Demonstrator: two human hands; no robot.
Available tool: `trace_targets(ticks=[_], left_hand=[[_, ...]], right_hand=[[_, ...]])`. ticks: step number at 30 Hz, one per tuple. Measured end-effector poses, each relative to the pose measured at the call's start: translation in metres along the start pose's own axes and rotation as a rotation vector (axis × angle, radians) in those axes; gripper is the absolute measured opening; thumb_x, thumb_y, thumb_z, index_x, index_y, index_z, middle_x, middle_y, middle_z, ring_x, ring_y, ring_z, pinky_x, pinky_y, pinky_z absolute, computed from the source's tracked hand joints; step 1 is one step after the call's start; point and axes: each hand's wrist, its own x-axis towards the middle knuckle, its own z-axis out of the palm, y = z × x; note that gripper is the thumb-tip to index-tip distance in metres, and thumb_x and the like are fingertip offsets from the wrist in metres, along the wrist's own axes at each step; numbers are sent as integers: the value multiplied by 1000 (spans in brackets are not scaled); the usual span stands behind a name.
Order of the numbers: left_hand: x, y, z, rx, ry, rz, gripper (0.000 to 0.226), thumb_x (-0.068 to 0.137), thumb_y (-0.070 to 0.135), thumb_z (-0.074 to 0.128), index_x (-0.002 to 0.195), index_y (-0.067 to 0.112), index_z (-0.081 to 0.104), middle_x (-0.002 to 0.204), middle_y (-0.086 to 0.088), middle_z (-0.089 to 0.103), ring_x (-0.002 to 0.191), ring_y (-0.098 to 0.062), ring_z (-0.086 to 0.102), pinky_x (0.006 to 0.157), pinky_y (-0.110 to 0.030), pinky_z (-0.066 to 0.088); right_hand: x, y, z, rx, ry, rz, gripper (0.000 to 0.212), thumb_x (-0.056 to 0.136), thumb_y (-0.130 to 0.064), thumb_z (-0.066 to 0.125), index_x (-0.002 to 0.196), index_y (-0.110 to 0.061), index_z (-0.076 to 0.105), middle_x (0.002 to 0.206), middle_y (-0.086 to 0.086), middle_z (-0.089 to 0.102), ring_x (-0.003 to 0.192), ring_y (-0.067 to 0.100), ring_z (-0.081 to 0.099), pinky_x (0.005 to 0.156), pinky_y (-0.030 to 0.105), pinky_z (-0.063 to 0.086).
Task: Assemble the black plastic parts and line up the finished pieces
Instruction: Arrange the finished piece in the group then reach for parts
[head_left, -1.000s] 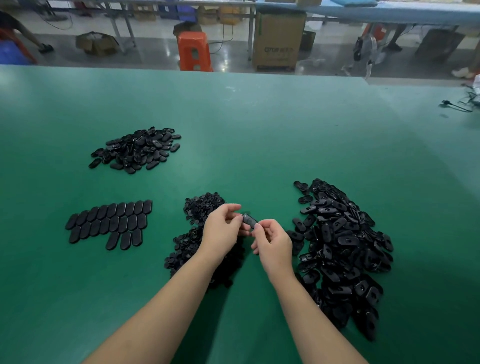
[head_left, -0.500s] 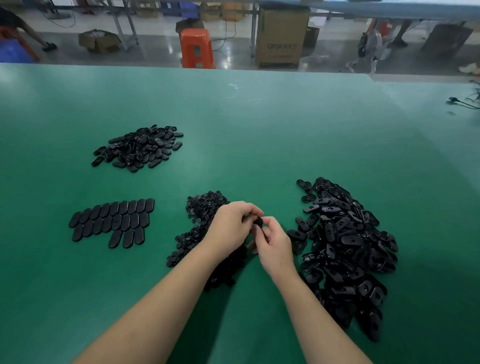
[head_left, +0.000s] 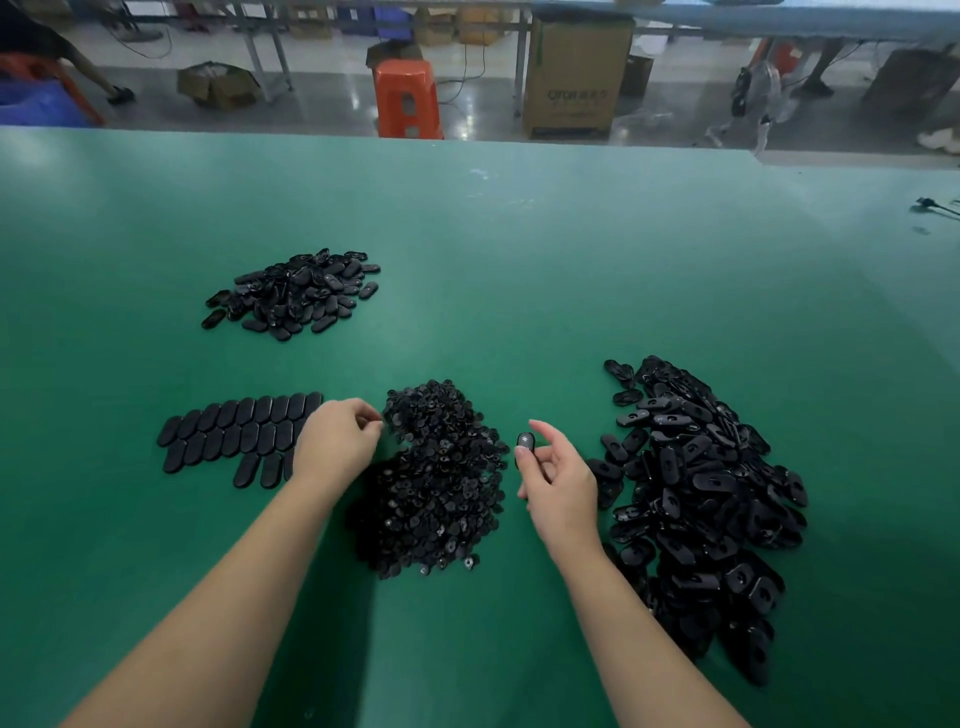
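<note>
Two hands work apart: right hand (head_left: 558, 480) pinches one oval piece (head_left: 525, 442); left hand (head_left: 337, 441), fingers curled, reaches the small-parts pile (head_left: 441, 483).

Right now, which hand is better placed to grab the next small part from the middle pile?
Left. The left hand sits at the edge of the middle pile; the right hand already pinches an oval piece.

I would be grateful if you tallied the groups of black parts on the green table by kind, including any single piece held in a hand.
Loose heaps: 3 (far-left heap, middle heap, right heap)
Lined-up block of finished pieces: 1
Single piece pinched by the right hand: 1
Total: 5
</note>
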Motion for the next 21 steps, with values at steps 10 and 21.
trace_targets(ticks=[10,21], left_hand=[[1,1,9,-45,3,-15,10,88,38,76,88,28,72,102,-6,64,73,-23,62,68,-36,53],[0,-3,4,-63,-36,37,12,89,20,70,79,22,63,80,6,66,73,-9,57,66,-27,41]], right_hand=[[-3,-4,-1,22,22,-6,11,103,-19,57,101,-25,48,70,0,73,53,11,66,51,21,52],[-5,-5,1,20,16,-19,19,104,-19,56,119,-29,60,75,-8,75,63,11,72,59,21,56]])
